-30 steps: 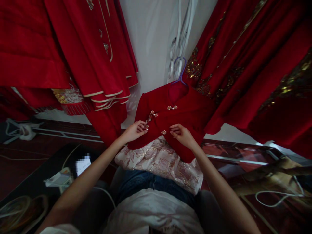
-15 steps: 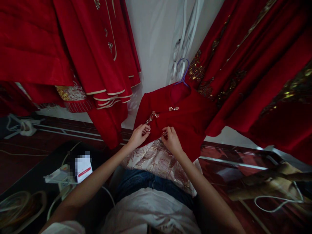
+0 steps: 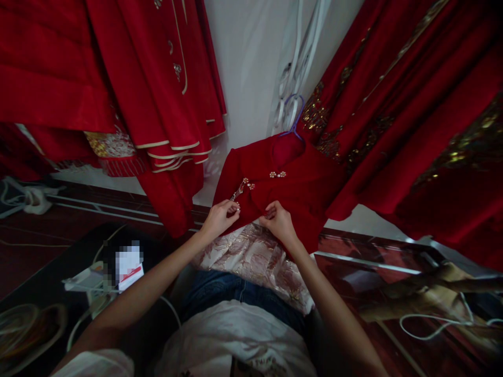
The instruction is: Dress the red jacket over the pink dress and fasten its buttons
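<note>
A small red jacket point(image 3: 298, 183) lies spread over my lap on a purple hanger point(image 3: 293, 118), with pearl clasps point(image 3: 277, 174) down its slanted front. My left hand point(image 3: 220, 215) pinches the left front edge just under a beaded clasp point(image 3: 242, 187). My right hand point(image 3: 277, 220) pinches the fabric at the lowest clasp, close beside the left. Both hands have their fingers closed on the cloth. Beneath the jacket lies a pale pink and gold brocade piece point(image 3: 255, 259).
Red embroidered garments point(image 3: 157, 94) hang to the left and more red ones point(image 3: 412, 115) to the right, against a white wall point(image 3: 247, 68). White hangers point(image 3: 294, 68) dangle behind. A power strip with cables point(image 3: 90, 283) lies at lower left, a white cord point(image 3: 432, 324) at lower right.
My right hand has moved left onto the lowest clasp, closing the gap to my left hand. The jacket's lower front has bunched up between them.
</note>
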Demonstrator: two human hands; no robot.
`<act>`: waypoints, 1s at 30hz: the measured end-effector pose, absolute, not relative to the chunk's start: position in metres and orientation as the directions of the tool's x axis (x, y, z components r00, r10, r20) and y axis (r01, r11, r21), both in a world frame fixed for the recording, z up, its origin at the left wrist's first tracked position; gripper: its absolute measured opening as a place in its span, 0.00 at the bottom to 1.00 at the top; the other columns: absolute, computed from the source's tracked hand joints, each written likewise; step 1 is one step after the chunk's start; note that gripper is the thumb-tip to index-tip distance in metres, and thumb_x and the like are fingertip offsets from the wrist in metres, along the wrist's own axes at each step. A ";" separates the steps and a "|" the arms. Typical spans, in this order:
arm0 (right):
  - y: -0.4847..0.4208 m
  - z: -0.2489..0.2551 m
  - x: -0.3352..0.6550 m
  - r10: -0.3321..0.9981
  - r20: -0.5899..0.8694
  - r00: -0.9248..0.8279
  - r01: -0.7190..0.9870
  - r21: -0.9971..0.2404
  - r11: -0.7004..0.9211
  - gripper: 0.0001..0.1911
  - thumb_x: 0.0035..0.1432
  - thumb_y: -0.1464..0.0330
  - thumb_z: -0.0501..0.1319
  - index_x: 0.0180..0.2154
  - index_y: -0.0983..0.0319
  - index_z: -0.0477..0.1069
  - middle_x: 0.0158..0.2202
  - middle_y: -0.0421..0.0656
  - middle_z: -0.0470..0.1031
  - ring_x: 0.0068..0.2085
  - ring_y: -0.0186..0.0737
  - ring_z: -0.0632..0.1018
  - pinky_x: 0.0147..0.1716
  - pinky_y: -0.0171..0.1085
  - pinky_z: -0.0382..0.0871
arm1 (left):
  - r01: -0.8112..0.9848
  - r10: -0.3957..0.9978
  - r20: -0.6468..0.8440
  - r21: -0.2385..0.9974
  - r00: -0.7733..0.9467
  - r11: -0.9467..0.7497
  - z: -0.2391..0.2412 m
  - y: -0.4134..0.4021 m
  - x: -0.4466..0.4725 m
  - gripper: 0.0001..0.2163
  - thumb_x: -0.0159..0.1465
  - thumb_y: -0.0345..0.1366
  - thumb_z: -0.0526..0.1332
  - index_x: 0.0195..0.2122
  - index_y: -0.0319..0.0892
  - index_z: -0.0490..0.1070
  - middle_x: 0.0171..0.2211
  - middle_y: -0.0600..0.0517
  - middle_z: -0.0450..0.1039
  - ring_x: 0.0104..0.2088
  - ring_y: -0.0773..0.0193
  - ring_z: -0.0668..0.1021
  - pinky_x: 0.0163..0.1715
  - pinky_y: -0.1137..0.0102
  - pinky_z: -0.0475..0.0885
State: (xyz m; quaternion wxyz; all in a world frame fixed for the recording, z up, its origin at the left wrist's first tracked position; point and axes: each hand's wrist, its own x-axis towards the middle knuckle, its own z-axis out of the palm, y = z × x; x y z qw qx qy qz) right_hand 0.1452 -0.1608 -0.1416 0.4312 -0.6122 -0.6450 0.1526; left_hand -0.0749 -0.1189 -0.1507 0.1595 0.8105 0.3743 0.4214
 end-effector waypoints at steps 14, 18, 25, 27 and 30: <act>-0.175 -0.126 0.116 0.958 0.280 -0.056 0.326 -0.902 0.283 0.10 0.49 0.70 0.62 0.37 0.61 0.68 0.36 0.42 0.73 0.34 0.33 0.76 0.33 0.33 0.74 | 0.068 0.908 0.307 0.939 0.285 -0.338 -0.165 -0.130 -0.050 0.07 0.54 0.33 0.65 0.34 0.38 0.74 0.32 0.50 0.79 0.32 0.65 0.80 0.36 0.70 0.76; -0.165 -0.144 0.113 0.938 0.347 -0.019 0.403 -0.856 0.324 0.08 0.54 0.72 0.59 0.39 0.61 0.70 0.40 0.44 0.72 0.34 0.32 0.76 0.35 0.34 0.75 | -0.012 0.930 0.244 0.968 0.276 -0.250 -0.166 -0.124 -0.052 0.10 0.53 0.35 0.67 0.35 0.37 0.76 0.33 0.47 0.80 0.34 0.63 0.81 0.41 0.66 0.76; -0.170 -0.135 0.113 0.899 0.437 0.033 0.470 -0.800 0.372 0.06 0.58 0.72 0.57 0.38 0.61 0.71 0.38 0.43 0.71 0.36 0.33 0.76 0.36 0.34 0.75 | -0.060 0.928 0.208 0.978 0.310 -0.199 -0.161 -0.127 -0.052 0.15 0.51 0.36 0.69 0.38 0.36 0.77 0.37 0.45 0.80 0.37 0.62 0.81 0.47 0.62 0.75; -0.173 -0.133 0.110 0.887 0.461 0.033 0.504 -0.774 0.384 0.06 0.58 0.73 0.56 0.37 0.61 0.70 0.38 0.43 0.71 0.36 0.34 0.76 0.36 0.34 0.74 | -0.061 0.929 0.196 0.981 0.314 -0.186 -0.161 -0.127 -0.052 0.16 0.50 0.38 0.70 0.39 0.36 0.77 0.38 0.44 0.80 0.38 0.61 0.82 0.47 0.61 0.75; -0.178 -0.131 0.105 0.873 0.487 0.015 0.566 -0.724 0.394 0.07 0.59 0.74 0.54 0.37 0.60 0.70 0.39 0.44 0.70 0.37 0.36 0.75 0.38 0.36 0.74 | -0.037 0.935 0.196 0.980 0.296 -0.194 -0.161 -0.128 -0.051 0.16 0.51 0.40 0.70 0.38 0.36 0.77 0.37 0.44 0.81 0.38 0.60 0.82 0.47 0.61 0.76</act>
